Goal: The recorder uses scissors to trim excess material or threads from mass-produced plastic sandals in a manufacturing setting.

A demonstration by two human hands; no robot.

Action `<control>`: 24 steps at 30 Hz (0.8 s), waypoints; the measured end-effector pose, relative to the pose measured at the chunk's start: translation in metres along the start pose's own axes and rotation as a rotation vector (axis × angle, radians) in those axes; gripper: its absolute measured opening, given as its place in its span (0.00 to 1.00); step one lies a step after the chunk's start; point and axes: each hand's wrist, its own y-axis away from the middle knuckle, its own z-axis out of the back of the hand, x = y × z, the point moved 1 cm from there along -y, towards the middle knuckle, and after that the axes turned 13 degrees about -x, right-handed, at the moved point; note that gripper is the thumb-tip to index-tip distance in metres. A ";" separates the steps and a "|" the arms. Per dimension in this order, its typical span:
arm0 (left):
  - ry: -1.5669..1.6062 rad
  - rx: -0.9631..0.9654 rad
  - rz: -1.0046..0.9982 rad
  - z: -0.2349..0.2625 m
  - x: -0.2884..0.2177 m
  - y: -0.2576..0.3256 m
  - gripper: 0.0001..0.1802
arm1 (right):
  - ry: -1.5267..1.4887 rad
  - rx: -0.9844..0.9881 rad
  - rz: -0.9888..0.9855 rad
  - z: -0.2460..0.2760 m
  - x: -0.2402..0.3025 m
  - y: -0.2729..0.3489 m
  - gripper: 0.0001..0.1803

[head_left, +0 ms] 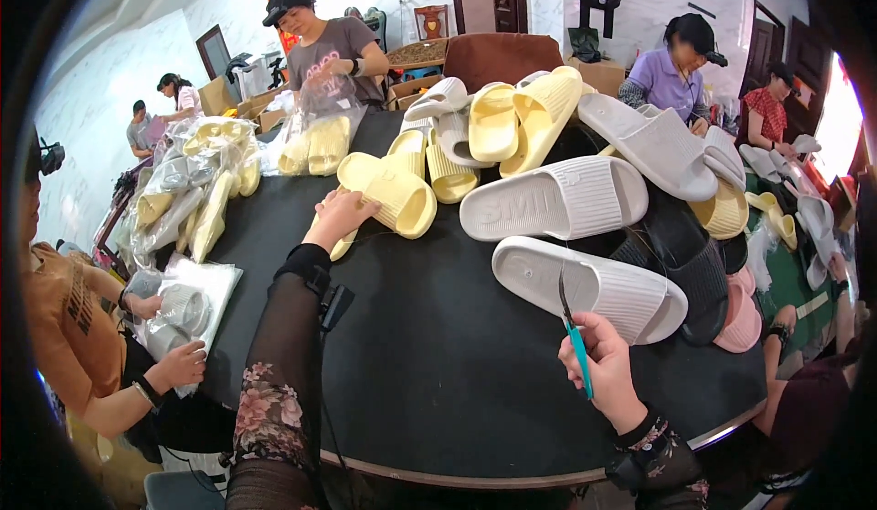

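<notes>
Left hand (342, 217) clamped on 1 yellow slipper (393, 192); right hand (607, 364), apart, gripping teal-handled snips (577, 350) near grey slipper (630, 293); black tabletop (438, 373) below.

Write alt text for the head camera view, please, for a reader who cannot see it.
Over a black table, a person's left hand holds a pale yellow slipper and their right hand holds teal-handled snips. Light grey, yellow, black and pink slippers lie heaped ahead and to the right; other people work nearby.
</notes>
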 end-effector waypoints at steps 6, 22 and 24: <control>-0.024 0.078 -0.005 0.019 0.007 0.003 0.27 | 0.011 0.027 -0.002 -0.002 0.002 0.003 0.20; 0.359 0.367 -0.363 0.118 -0.013 0.113 0.12 | 0.061 0.029 0.107 -0.003 0.001 0.000 0.21; 0.349 0.341 -0.373 0.117 -0.013 0.114 0.12 | 0.073 0.040 0.119 -0.002 -0.002 0.000 0.21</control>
